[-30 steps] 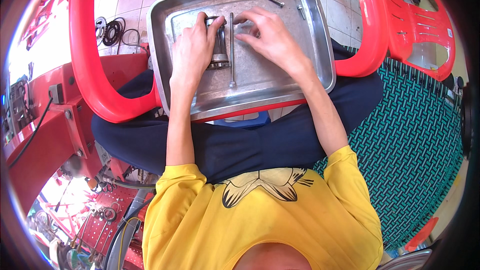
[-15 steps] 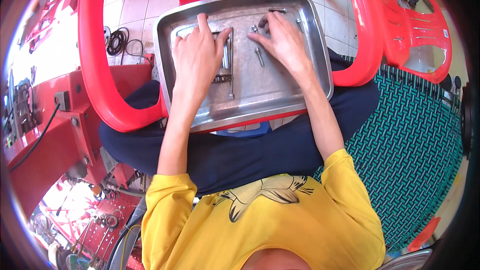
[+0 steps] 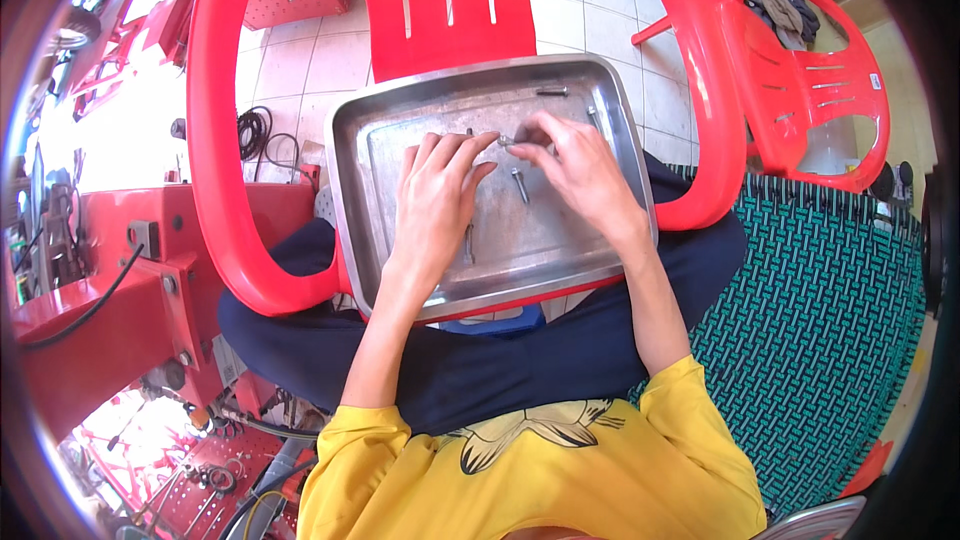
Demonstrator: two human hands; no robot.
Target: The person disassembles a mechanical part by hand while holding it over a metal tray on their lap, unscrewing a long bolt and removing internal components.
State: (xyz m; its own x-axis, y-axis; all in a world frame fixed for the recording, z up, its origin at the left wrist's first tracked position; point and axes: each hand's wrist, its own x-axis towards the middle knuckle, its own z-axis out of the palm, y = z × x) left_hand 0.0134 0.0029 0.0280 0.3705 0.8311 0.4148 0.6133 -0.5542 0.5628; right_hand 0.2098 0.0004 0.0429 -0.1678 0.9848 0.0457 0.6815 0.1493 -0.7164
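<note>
A shallow steel tray (image 3: 560,255) rests on a red plastic chair in front of me. Between the thumb and fingers of my right hand (image 3: 582,175) is a small bolt (image 3: 505,141), its end peeking out to the left. My left hand (image 3: 437,202) has its fingers stretched out, the index tip at the bolt's end. Beneath that hand lies a metal assembly, mostly covered, with a long bolt (image 3: 469,243) showing past the palm. Loose on the tray are a bolt (image 3: 520,186) between my hands, a dark bolt (image 3: 552,93) along the far side and another small bolt (image 3: 592,113) at the right wall.
The red chair (image 3: 430,35) surrounds the tray with its backrest and arms. A second red chair (image 3: 780,80) stands at far right, by a green woven seat (image 3: 820,340). On the left is a red metal frame (image 3: 95,250), with black cables (image 3: 254,130) on the tiled floor.
My right hand has closed on the small bolt that lay by its thumb. My left hand has shifted right toward it, covering more of the metal assembly. The view has tilted up.
</note>
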